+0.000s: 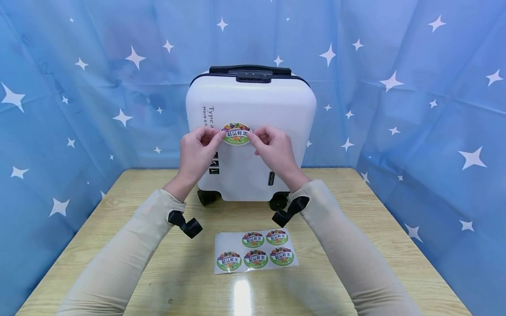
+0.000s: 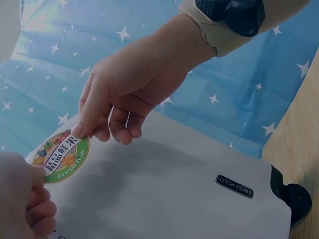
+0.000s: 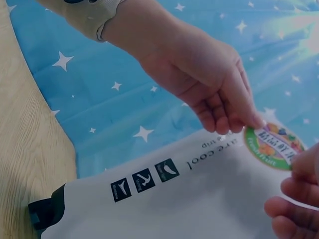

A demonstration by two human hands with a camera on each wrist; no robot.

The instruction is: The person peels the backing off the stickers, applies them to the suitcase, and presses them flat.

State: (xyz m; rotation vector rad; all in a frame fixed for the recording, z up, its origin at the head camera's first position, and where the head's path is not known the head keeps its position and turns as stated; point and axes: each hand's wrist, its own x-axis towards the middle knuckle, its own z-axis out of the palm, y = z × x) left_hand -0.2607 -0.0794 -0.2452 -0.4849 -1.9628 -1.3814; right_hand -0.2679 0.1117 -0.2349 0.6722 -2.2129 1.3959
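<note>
An oval fruit sticker (image 1: 236,137) with a green lower edge is held in front of the white suitcase (image 1: 247,175). My left hand (image 1: 196,151) pinches its left end between thumb and fingers. At the opposite end, my right hand (image 1: 276,151) pinches it the same way. In the left wrist view the sticker (image 2: 61,155) lies flat between the two thumbs, close over the suitcase's white face. The right wrist view shows the left hand's thumb on one edge of the sticker (image 3: 271,147), with part of the other end hidden behind the right hand's fingers.
On the wooden table (image 1: 189,263) lies a white sticker sheet (image 1: 226,239) with several matching oval stickers, nearer me than the suitcase. The suitcase stands upright on black wheels (image 1: 279,201), its black handle (image 1: 250,68) on top. A blue star-patterned curtain (image 1: 253,39) surrounds the table's back and sides.
</note>
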